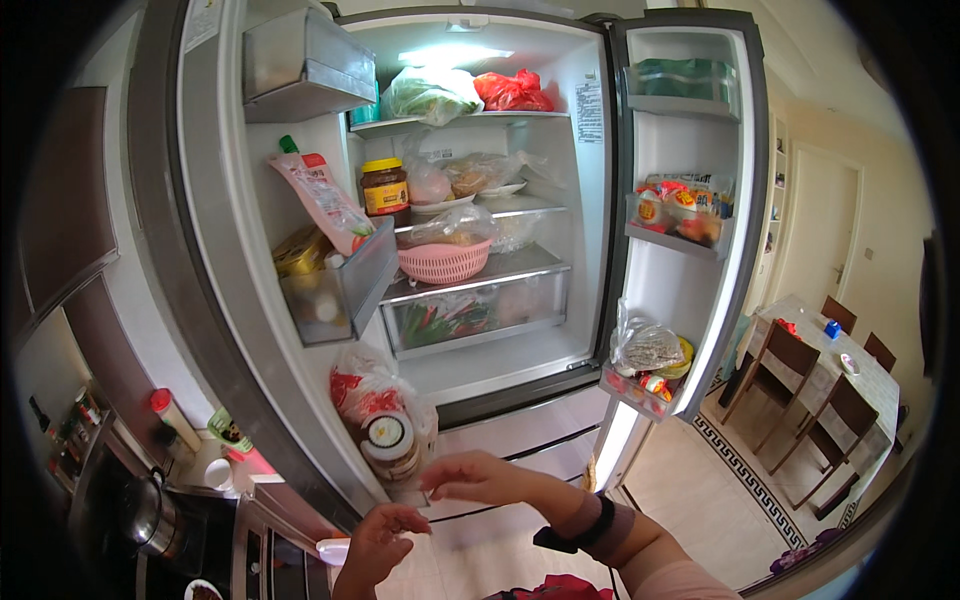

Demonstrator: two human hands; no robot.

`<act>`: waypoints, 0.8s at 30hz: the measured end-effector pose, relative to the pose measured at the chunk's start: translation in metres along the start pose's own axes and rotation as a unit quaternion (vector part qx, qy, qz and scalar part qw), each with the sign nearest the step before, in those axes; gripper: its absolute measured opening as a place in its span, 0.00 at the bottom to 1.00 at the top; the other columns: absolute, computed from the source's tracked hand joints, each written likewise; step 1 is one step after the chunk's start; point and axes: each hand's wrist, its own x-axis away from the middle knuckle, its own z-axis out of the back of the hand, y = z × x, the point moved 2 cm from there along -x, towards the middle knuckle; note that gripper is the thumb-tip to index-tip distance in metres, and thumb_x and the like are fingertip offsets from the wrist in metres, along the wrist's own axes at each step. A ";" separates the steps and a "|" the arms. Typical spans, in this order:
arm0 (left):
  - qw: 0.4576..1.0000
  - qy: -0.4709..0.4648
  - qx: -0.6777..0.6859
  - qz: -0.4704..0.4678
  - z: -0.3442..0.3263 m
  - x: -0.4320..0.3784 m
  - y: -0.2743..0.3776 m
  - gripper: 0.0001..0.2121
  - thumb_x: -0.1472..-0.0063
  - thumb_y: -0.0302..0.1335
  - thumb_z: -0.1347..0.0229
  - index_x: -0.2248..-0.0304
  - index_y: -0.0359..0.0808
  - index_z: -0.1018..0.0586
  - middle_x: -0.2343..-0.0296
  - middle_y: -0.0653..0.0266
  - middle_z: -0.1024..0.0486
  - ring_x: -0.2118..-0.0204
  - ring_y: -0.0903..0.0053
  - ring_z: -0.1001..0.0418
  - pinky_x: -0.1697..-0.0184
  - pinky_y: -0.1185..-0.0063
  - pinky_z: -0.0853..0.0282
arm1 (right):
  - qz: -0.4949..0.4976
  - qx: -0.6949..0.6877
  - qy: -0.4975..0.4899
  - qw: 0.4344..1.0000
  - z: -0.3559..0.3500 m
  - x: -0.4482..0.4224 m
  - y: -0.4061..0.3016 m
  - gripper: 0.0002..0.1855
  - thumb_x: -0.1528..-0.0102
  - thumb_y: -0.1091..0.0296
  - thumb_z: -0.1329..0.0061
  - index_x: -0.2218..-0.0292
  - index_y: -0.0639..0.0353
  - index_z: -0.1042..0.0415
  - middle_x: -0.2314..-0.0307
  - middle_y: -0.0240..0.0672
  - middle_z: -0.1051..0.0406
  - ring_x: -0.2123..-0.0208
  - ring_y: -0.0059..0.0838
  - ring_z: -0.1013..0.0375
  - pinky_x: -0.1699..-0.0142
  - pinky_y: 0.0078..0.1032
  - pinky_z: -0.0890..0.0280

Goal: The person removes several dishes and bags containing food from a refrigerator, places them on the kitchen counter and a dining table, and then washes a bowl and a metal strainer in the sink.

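Observation:
Both of my hands are in front of an open refrigerator (pixel 480 364). My right hand (pixel 480 478), with a black band on the forearm, reaches leftward with fingers extended and holds nothing. Its fingertips are beside a jar with a white lid (pixel 391 446) in the lowest bin of the left door; whether they touch it I cannot tell. Below, my left hand (pixel 384 541) has its fingers curved and apart, with nothing in it. Behind the jar, the same bin holds a clear plastic bag with red contents (pixel 367 386).
Shelves hold a pink plastic basket (pixel 444 261), a yellow-lidded jar (pixel 385 186) and bagged food. The right door (pixel 660 292) stands wide open, its bins filled with packages. At left, a metal pot (pixel 152 517) sits on a stove. A dining table (pixel 862 367) with chairs is at right.

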 end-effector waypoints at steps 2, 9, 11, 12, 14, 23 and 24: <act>1.000 -0.015 -0.018 0.015 0.009 -0.005 -0.003 0.19 0.53 0.14 0.53 0.58 0.30 0.33 0.66 0.53 0.27 0.61 0.69 0.27 0.53 0.71 0.32 | -0.022 -0.078 0.077 0.994 0.029 -0.001 0.005 0.14 0.42 0.74 0.57 0.54 0.65 0.34 0.62 0.37 0.28 0.63 0.25 0.28 0.55 0.24 0.33; 0.998 -0.045 0.014 0.046 0.055 -0.002 -0.010 0.19 0.46 0.19 0.49 0.53 0.30 0.33 0.61 0.55 0.27 0.54 0.67 0.31 0.48 0.71 0.38 | -0.077 -0.187 0.267 0.942 0.101 -0.036 0.002 0.12 0.42 0.71 0.57 0.57 0.62 0.32 0.66 0.37 0.27 0.67 0.25 0.27 0.60 0.21 0.32; 0.997 0.000 -0.015 0.072 0.061 0.005 -0.008 0.19 0.46 0.20 0.47 0.53 0.30 0.31 0.62 0.60 0.27 0.56 0.74 0.31 0.53 0.77 0.36 | -0.063 -0.214 0.286 0.932 0.119 -0.053 0.004 0.11 0.43 0.70 0.56 0.58 0.61 0.31 0.67 0.36 0.27 0.68 0.25 0.27 0.61 0.21 0.32; 0.996 0.013 -0.024 0.084 0.062 0.003 -0.009 0.18 0.47 0.21 0.47 0.55 0.30 0.29 0.64 0.59 0.27 0.60 0.69 0.30 0.55 0.75 0.35 | -0.054 -0.219 0.292 0.930 0.131 -0.060 0.004 0.11 0.43 0.70 0.56 0.58 0.61 0.31 0.67 0.36 0.27 0.68 0.25 0.27 0.62 0.21 0.32; 0.985 0.018 -0.159 0.059 0.070 -0.002 -0.020 0.19 0.49 0.30 0.46 0.57 0.31 0.28 0.67 0.57 0.28 0.62 0.66 0.30 0.57 0.73 0.35 | -0.038 -0.254 0.303 0.917 0.148 -0.074 0.000 0.11 0.44 0.69 0.55 0.59 0.60 0.32 0.68 0.35 0.27 0.69 0.25 0.26 0.65 0.20 0.33; 0.988 -0.003 -0.151 0.020 0.076 0.009 -0.034 0.30 0.52 0.39 0.46 0.51 0.36 0.39 0.56 0.56 0.37 0.52 0.67 0.37 0.51 0.70 0.42 | 0.009 -0.401 0.400 0.824 0.246 -0.140 0.032 0.13 0.43 0.72 0.59 0.55 0.59 0.39 0.68 0.39 0.28 0.67 0.32 0.27 0.65 0.27 0.32; 0.977 0.025 -0.214 -0.007 0.053 0.005 -0.010 0.30 0.56 0.43 0.47 0.54 0.36 0.36 0.60 0.56 0.35 0.55 0.66 0.35 0.53 0.71 0.40 | 0.008 -0.409 0.400 0.820 0.253 -0.146 0.035 0.13 0.43 0.71 0.60 0.55 0.59 0.40 0.68 0.39 0.28 0.67 0.32 0.27 0.65 0.27 0.32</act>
